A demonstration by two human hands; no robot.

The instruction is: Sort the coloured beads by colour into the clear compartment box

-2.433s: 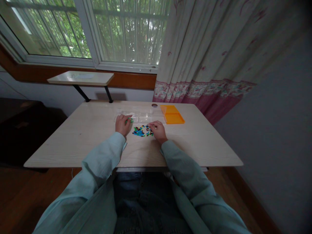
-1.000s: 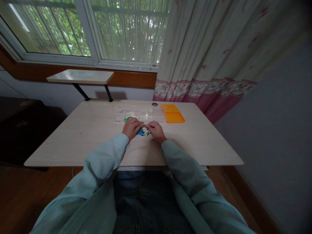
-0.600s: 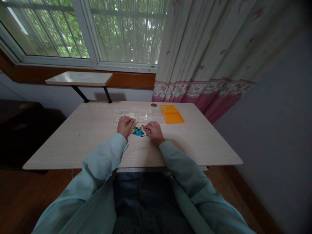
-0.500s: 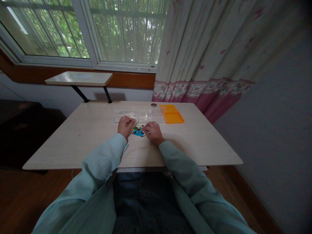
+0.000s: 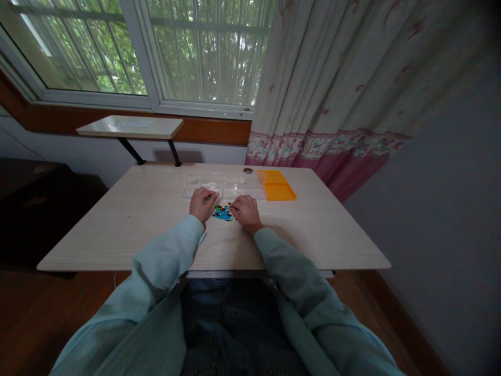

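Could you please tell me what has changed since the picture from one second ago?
The left hand has moved left, away from the right hand, so their fingertips are now clearly apart and more of the colourful pieces show between them. Whether either hand took or released a piece is too small to tell. The clear tray and orange case stayed put.

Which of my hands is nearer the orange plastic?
Your right hand, at the right edge of the colourful pieces; your left hand is farther, at their left.
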